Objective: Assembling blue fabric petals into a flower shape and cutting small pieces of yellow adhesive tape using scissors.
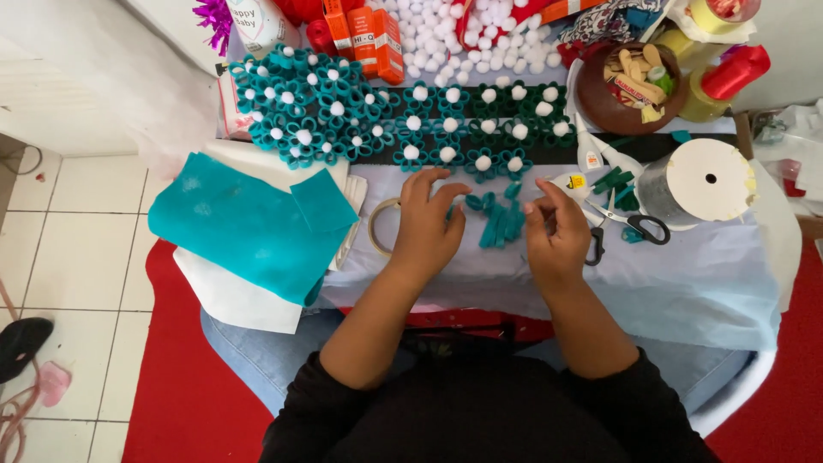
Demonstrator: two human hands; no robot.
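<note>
Teal felt is the material of nearly everything on this pale-covered surface [686, 283], which lies across the person's lap so that the work sits close under both hands. Left hand [424, 227] rests palm down, its fingers [441, 193] spread and lightly curled, the tips pressing on a small folded teal piece; I cannot tell whether they pinch it or only pin it flat. Right hand [555, 230] is half closed, thumb and forefinger drawn together at the fingertips [536, 204], seemingly on a tiny bit of felt, though what they hold is too small to make out. Between the two sets of fingers lies the little heap of teal felt strips [501, 221], kept right where either hand can take one without reaching.

Just outside the left fingers sits a roll of tape [377, 227], partly hidden by the wrist, and beyond it a large sheet of teal felt [249, 227] droops over white sheets at the edge. Just outside the right fingers lie black-handled scissors [630, 225] and a small glue bottle [573, 183], tools parked on the working side. Farther on that side stands a white spool [707, 180].

Beyond the fingertips, finished teal felt flowers [343, 111] with white pompom centres are ranked in rows, clear of the working patch. Farthest off are loose white pompoms [480, 39] and a brown bowl [600, 99] of odds and ends.
</note>
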